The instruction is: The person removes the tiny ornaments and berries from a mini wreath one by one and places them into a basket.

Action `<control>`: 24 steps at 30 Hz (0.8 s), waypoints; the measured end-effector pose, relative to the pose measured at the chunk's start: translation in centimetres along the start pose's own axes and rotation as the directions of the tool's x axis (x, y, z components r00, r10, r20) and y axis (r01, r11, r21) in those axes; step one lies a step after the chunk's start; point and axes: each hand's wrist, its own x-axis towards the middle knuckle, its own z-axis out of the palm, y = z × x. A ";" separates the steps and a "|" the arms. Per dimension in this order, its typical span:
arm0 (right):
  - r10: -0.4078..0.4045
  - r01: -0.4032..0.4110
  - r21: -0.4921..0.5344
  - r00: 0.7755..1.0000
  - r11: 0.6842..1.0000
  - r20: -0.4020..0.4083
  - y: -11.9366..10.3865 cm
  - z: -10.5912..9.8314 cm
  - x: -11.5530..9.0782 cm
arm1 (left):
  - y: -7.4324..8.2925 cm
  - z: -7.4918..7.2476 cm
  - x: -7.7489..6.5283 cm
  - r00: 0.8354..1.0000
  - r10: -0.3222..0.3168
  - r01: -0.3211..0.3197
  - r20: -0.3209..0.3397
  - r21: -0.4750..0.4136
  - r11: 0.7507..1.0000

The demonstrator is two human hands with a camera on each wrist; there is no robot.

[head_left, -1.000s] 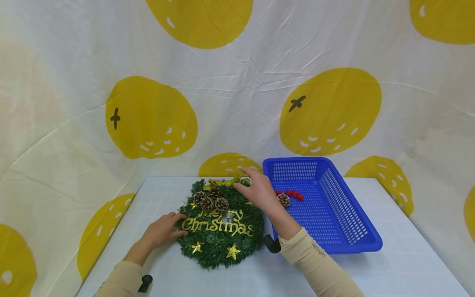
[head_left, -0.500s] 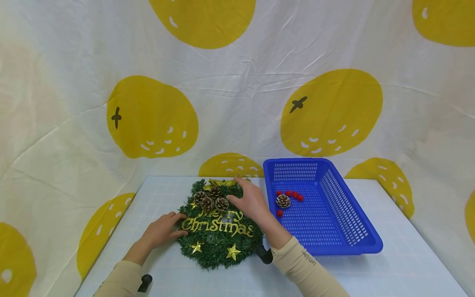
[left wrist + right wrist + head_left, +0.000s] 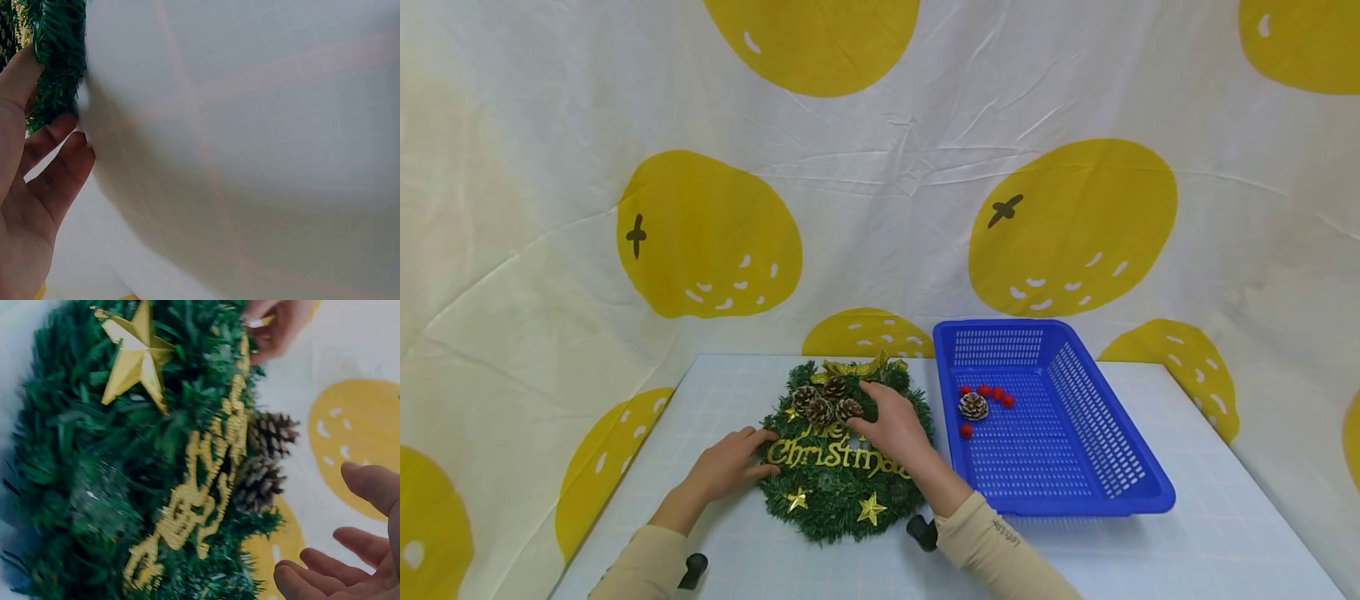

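Observation:
A green Christmas wreath (image 3: pixel 827 500) lies on the table, with gold "Merry Christmas" lettering (image 3: pixel 838 457), gold stars (image 3: pixel 871 508) and a gold bow at its top. Brown pine cones (image 3: pixel 820 412) cluster on its upper left part. My left hand (image 3: pixel 726 464) holds the wreath's left edge; in the left wrist view the thumb lies over the greenery (image 3: pixel 59 50) and the fingertips meet its border. Over the wreath's right side, my right hand (image 3: pixel 891 425) hovers with thumb and fingers spread beside the rightmost cone. Nothing shows between its fingers in the right wrist view.
A blue perforated basket (image 3: pixel 1138 467) stands right of the wreath. Inside it are one pine cone (image 3: pixel 973 406) and several small red berries (image 3: pixel 997 392) near its left wall. A white cloth printed with yellow fruit hangs behind the table (image 3: pixel 752 567).
My right hand has moved left and down from the wreath's top right toward the pine cones, uncovering more of the basket's contents. My left hand has stayed at the wreath's edge.

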 end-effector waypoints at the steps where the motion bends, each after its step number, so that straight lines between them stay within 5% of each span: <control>1: -0.001 0.001 0.004 1.000 1.000 0.002 0.1 0.2 0.0 | 0.0 0.0 0.0 1.000 -0.001 0.001 0.001 0.001 1.000; 17: -0.019 0.020 0.007 0.988 1.000 -0.151 1.1 3.1 -0.3 | -0.3 0.1 0.0 1.000 0.018 -0.017 -0.008 0.005 1.000; 24: -0.013 0.013 0.000 0.990 1.000 -0.141 1.5 4.0 0.1 | -0.4 0.2 0.0 1.000 0.022 -0.022 -0.004 0.005 1.000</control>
